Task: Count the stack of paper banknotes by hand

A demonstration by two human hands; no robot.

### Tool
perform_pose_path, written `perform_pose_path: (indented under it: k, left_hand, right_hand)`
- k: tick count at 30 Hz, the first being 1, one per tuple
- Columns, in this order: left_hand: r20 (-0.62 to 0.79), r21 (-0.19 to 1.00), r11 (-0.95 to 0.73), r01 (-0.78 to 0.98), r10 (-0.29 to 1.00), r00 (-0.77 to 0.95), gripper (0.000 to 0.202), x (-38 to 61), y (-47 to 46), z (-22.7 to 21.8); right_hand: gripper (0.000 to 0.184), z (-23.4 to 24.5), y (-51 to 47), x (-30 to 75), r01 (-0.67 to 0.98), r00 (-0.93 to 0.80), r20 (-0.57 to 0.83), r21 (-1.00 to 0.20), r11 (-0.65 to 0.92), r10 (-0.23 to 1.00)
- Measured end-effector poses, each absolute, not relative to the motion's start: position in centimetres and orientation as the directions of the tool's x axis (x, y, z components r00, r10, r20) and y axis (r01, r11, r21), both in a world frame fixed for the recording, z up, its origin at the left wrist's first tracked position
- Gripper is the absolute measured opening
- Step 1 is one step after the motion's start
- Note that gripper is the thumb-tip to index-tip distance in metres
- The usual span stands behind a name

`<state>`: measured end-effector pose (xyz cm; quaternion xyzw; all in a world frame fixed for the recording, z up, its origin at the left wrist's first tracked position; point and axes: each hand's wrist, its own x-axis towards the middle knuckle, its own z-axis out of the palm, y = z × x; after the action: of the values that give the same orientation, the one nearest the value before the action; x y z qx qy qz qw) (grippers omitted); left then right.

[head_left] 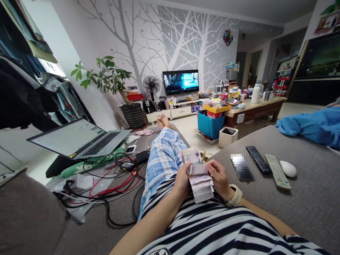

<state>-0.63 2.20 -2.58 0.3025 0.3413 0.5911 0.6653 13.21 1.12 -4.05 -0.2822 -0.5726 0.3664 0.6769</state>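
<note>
A stack of banknotes (201, 184) is spread between my two hands above my lap. My left hand (182, 180) grips the notes along their left side, fingers closed and the thumb on top. On the other side, my right hand (219, 177) pinches the edge of a note with thumb and fingers. Some notes stand up and fan toward the far side, showing printed faces, while the others hang down toward my striped shirt (196, 226). A pale watch (235, 196) is on my right wrist. Fingers beneath the stack are hidden.
Two remotes (257, 159), a blurred-out phone-like object (241, 167) and a white mouse (288, 169) lie on the sofa at right. At left are an open laptop (79, 140) and tangled cables (114, 187). Beyond stand a blue box (210, 125) and a cluttered table (255, 105).
</note>
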Motion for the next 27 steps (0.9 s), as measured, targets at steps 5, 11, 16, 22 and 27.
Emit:
perform_pose_path:
  k: [5,11,16,22,27]
  left_hand:
    - [-0.099,0.817,0.085,-0.570,0.995,0.008,0.031,-0.6,2.0,-2.4]
    - [-0.078,0.846,0.067,-0.530,0.997,0.001,0.031,-0.6,1.7,-2.0]
    - [-0.056,0.863,0.050,-0.503,0.998,0.004,0.026,-0.6,1.3,-1.7]
    - [-0.098,0.838,0.092,-0.538,0.995,0.018,0.029,-0.3,1.1,-1.4]
    - [-0.087,0.838,0.079,-0.540,0.996,0.011,0.027,-0.4,1.5,-2.0]
  right_hand:
    - [0.036,-4.0,1.1,13.1,-0.245,0.026,0.580,-0.786,0.568,0.814]
    - [0.033,-3.8,1.5,13.1,-0.196,0.131,0.504,-0.831,0.520,0.854]
    - [0.036,-3.7,2.1,13.1,-0.177,0.148,0.435,-0.872,0.456,0.888]
    - [0.038,-3.8,2.6,13.0,-0.134,0.106,0.413,-0.895,0.425,0.904]
    - [0.037,-3.9,2.8,12.9,-0.116,0.111,0.403,-0.903,0.415,0.908]
